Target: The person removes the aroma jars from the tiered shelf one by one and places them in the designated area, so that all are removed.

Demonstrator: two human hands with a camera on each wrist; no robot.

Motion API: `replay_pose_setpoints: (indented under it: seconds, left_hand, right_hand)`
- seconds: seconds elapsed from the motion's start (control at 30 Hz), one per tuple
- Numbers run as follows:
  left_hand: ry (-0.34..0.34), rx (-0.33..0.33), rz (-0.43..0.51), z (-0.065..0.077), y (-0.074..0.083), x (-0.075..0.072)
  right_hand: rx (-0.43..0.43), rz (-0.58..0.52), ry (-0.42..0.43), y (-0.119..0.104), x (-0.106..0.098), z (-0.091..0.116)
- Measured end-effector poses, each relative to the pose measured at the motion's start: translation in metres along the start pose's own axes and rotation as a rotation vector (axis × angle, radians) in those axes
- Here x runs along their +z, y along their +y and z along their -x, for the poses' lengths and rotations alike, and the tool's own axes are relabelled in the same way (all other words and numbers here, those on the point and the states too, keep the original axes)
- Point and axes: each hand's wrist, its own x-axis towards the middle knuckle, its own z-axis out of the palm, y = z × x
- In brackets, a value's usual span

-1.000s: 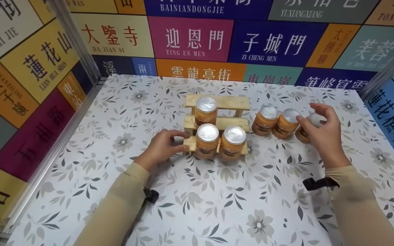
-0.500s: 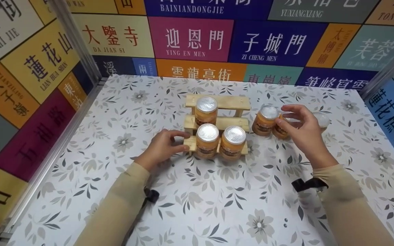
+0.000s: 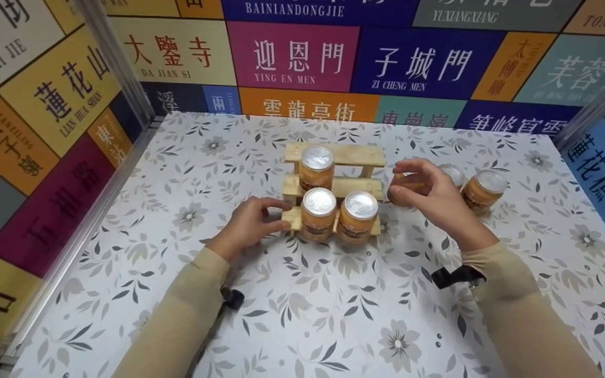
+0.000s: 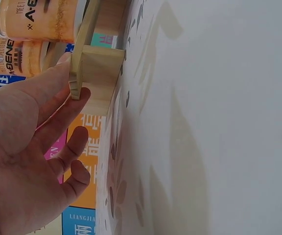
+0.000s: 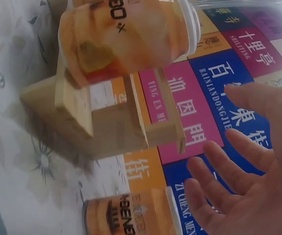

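R hand is curled round an orange jar w/ fingers and thumb, just right of the wooden rack. Jar is mostly hidden by the fingers in the head view; can't tell if it's lifted or on the table. Right wrist view shows the fingers spread, w/ an orange jar near them low in frame, blurred.

L hand sits at the rack's near-left corner, thumb and fingers pinching the end of the lowest step; left wrist view shows fingertips on the wood edge.

Key relation: the held jar is right of the rack, about level w/ the middle step, so the rack lies left of the R hand, and that hand is much nearer the jar than the L. Jar axis looks roughly upright, lid up, but not sure.

Rack: three steps, rising toward the far side. Lowest step holds two jars side by side; middle step holds one jar at its left, right part bare; top step bare.

On the table, right of the R hand: two more jars, one partly behind the hand, one farther right, standing apart from the rack. Walls around are coloured sign panels.
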Motion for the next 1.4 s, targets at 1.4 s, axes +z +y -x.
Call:
replay_pose_setpoints:
  seconds: [1.4]
  left_hand:
    - [0.002, 0.016, -0.006, 0.0, 0.0, 0.0]
  right_hand:
    - [-0.003, 0.011, -0.315, -0.069, 0.071, -0.068]
